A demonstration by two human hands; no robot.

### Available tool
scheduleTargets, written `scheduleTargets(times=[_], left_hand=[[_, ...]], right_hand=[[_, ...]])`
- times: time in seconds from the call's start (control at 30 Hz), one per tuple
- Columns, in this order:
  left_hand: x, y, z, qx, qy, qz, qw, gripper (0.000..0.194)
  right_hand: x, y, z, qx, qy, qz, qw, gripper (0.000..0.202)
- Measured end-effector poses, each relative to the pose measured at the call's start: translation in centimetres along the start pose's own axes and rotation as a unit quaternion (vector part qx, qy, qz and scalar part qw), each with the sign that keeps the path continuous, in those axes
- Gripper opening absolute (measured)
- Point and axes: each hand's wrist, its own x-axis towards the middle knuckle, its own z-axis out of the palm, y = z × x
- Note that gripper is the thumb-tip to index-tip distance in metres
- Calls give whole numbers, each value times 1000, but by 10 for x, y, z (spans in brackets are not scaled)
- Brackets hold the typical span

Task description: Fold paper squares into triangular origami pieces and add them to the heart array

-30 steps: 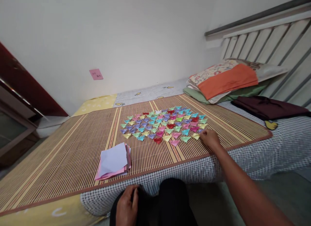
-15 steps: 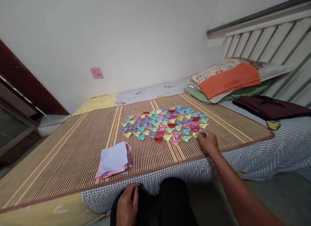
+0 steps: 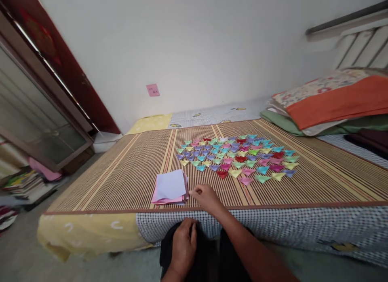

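One uneven paper stack (image 3: 170, 185), near the front edge of the mat (image 3: 106, 172); right hand (image 3: 207, 198) beside it, fingers narrowed, contents unclear to me; left hand (image 3: 183, 242) slack; a careless brush could scatter sheets.

Across the left of the frame, a broad bare stretch of mat (image 3: 121, 168) leaves room to pass. At lower centre, the paper stack (image 3: 171, 186) and the right hand (image 3: 207, 198) beside it obstruct. Folded papers (image 3: 222, 174) crowd centre right, open mat before them; pillows (image 3: 336, 102) block far right.
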Motion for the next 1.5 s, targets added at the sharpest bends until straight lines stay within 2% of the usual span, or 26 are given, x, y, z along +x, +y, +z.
scheduleTargets(times=[0.07, 0.13, 0.2, 0.3, 0.4, 0.47, 0.53, 0.57, 0.63, 0.67, 0.7, 0.77, 0.9, 1.07, 1.27, 1.5], left_hand=[[-1, 1, -1, -16, 2, -9, 1000, 23], [-3, 3, -3, -38, 5, -19, 999, 23], [-4, 4, -4, -66, 7, -32, 997, 22], [-4, 4, -10, -128, 8, -62, 990, 25], [0, 1, -25, -210, 9, -117, 971, 45], [3, 0, -39, -268, 2, -155, 951, 65], [3, 6, -53, -315, -20, -179, 932, 76], [1, 11, -59, -345, -36, -193, 918, 74], [-6, 25, -66, -458, -81, -261, 846, 59], [-10, 33, -67, -479, -97, -280, 827, 53], [-14, 42, -68, -483, -102, -286, 821, 49], [-20, 56, -66, -477, -107, -290, 823, 45], [-27, 77, -63, -480, -104, -243, 836, 51], [-35, 93, -71, -466, -154, -211, 845, 49], [-38, 93, -80, -432, -103, -215, 870, 49], [-38, 89, -79, -437, -102, -209, 869, 47]], right_hand=[[15, -7, 21, 6, -19, 28, 999, 27], [26, -10, 32, 20, -24, 46, 998, 32], [29, -12, 34, 41, -19, 52, 998, 32], [17, -11, 22, 82, 0, 49, 995, 30], [-16, -9, 5, 132, 25, 42, 990, 22], [-48, -7, -4, 167, 34, 37, 985, 28], [-83, -6, -9, 194, 35, 34, 980, 30], [-100, -6, -11, 203, 33, 33, 978, 29], [-128, -7, -14, 214, 28, 27, 976, 26], [-139, -8, -17, 219, 27, 25, 975, 26], [-148, -10, -20, 223, 29, 25, 974, 26], [-161, -14, -29, 230, 34, 25, 972, 28], [-167, -25, -50, 256, 20, 31, 966, 26], [-163, -41, -58, 310, 3, 35, 950, 37], [-164, -48, -54, 309, 15, 45, 950, 42], [-173, -52, -61, 304, 3, 48, 951, 30]])
